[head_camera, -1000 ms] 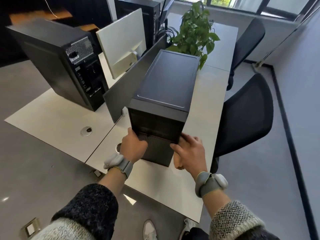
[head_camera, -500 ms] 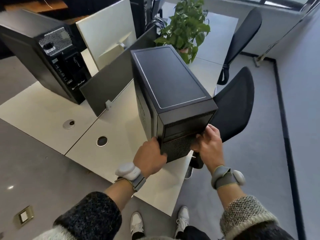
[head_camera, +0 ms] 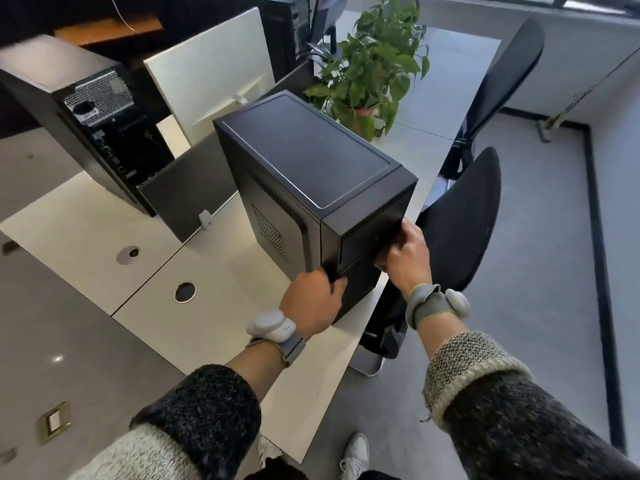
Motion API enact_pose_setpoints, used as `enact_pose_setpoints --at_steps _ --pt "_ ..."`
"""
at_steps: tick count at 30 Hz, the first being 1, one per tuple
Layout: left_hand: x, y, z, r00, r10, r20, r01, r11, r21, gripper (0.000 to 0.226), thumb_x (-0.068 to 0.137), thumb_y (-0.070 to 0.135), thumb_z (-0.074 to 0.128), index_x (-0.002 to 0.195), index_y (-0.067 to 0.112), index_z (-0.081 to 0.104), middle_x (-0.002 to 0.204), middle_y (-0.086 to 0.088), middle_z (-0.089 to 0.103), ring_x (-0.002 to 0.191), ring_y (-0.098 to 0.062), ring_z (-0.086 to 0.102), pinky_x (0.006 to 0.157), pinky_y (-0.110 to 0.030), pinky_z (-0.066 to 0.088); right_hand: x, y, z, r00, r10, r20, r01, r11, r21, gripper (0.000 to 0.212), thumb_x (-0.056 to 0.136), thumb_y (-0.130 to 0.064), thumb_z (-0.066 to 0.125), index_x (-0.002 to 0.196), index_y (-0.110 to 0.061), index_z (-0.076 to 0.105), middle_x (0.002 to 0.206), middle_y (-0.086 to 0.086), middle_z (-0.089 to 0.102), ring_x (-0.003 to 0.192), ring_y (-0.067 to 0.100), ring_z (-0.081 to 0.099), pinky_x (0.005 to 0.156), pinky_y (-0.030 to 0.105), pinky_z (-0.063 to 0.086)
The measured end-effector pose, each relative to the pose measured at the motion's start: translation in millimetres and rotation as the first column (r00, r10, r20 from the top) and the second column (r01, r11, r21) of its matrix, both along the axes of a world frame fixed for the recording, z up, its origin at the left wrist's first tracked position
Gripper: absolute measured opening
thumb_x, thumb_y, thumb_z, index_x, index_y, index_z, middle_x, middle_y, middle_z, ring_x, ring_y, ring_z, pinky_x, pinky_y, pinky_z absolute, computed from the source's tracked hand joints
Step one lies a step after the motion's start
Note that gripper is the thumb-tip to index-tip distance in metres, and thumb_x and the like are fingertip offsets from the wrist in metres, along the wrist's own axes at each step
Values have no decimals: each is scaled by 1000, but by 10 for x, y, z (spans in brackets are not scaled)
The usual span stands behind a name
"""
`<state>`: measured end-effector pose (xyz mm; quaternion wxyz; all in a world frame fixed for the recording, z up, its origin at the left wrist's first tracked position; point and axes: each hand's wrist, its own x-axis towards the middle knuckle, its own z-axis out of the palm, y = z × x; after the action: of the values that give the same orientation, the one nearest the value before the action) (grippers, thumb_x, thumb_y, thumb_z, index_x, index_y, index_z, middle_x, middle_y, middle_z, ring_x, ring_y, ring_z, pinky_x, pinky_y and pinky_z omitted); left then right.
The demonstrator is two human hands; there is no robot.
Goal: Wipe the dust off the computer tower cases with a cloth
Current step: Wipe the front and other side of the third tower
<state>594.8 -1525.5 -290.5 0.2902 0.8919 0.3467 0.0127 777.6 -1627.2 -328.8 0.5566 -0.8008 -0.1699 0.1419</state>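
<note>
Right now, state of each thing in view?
Near black tower case: upright, at the white desk's edge, held by both hands.
Left hand: grips its front left corner.
Right hand: grips its front right side.
Far black tower case: upright, rear ports facing the camera, untouched.
Black office chair: beside the desk, unoccupied.
Cloth: not in view.

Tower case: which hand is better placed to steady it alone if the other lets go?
Probably left. The left hand grips the tower case at its near front corner, low down over the desk. The right hand holds the front's far edge higher up, at the desk's edge by the chair.
</note>
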Motion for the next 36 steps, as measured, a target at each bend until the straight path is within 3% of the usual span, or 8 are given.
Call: enact_pose_setpoints --at_steps 4,10,14,17,22,26,30,36 --pt "208 171 -11 1000 -2 -30 2 1000 5 47 105 52 47 92 9 59 83 -10 61 78 -35 59 67 -35 37 124 301 151 1000 -10 27 11 1000 -11 69 83 13 44 147 -8 60 150 8 57 143 25 49 126 43 34" --pt "492 461 -65 998 -40 -44 40 999 -10 52 104 58 48 89 8 58 90 -15 67 85 -38 61 69 -38 43 396 703 180 999 -27 37 28 999 -21 68 89 16 43 152 -7 54 158 9 50 150 22 42 127 21 22" --pt "519 578 -107 984 -163 -71 159 986 -57 43 105 53 50 98 11 61 97 -14 69 91 -38 62 75 -40 48 475 661 15 999 -19 37 15 995 104 57 94 1 53 149 -13 59 154 -2 53 148 17 47 127 40 34" --pt "320 775 -229 959 -274 -65 267 958 -103 23 103 37 52 112 19 65 106 -8 71 96 -33 65 82 -42 55 326 426 -519 983 -159 -89 166 983 82 55 90 -11 54 137 -38 66 138 16 64 115 31 69 95 55 61" --pt "-150 1267 -512 927 -340 -156 321 937 -137 27 102 17 49 119 17 69 116 -10 72 106 -32 64 85 -38 53 -886 251 -855 914 -325 -243 285 940 -186 28 92 -35 62 118 -36 69 123 3 69 105 20 70 87 45 64" --pt "-681 1711 -735 937 -291 -191 244 941 -234 32 97 8 49 120 17 69 112 -1 76 104 -25 67 90 -38 56 -1648 737 -1238 984 -89 -153 31 938 -345 6 91 -33 53 97 -36 53 91 -3 59 78 14 58 72 27 53" --pt "-1327 2267 -901 972 -132 -195 80 964 -255 35 92 2 49 115 17 71 103 5 77 98 -21 69 81 -28 53 -2086 1735 -1309 987 159 -19 -156 924 -350 29 98 -10 61 126 -18 65 122 -1 53 101 3 53 93 8 40" --pt "-2057 2845 -1121 968 67 -242 -122 968 -218 30 97 10 48 115 24 67 102 11 75 95 -18 70 81 -34 57 -2206 3314 -1480 908 353 227 -212 853 -478 47 97 -5 52 143 -7 53 136 14 52 116 30 53 96 40 50"
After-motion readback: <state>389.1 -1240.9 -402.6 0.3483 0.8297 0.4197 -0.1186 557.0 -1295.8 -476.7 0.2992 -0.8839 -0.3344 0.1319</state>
